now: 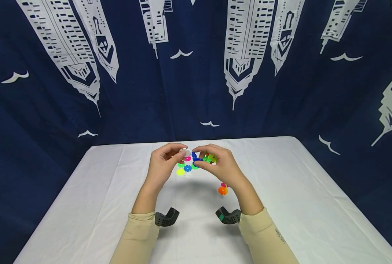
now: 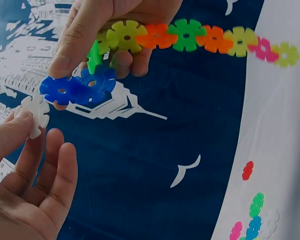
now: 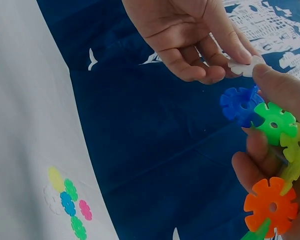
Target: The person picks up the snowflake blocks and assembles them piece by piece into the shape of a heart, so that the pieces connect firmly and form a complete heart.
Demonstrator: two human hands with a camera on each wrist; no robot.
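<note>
Above the worktop (image 1: 100,190), toward its far edge in head view, I am remotely observing the left hand (image 1: 161,163) pinching a white disc (image 2: 39,113) and the right hand (image 1: 223,163) pinching the blue end (image 2: 80,93) of a disc chain (image 2: 193,43), presumably leaving slotted rims uncovered.

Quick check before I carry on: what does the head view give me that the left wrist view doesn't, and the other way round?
Only the head view: the beige left sleeve and right sleeve, each with a black device at the cuff.

Only the left wrist view: the chain spread out in a row, piece by piece; from the head it looks bunched by the right hand.

Both: the left hand pinching a white piece, the right hand holding the chain's blue end, and loose pieces.
</note>
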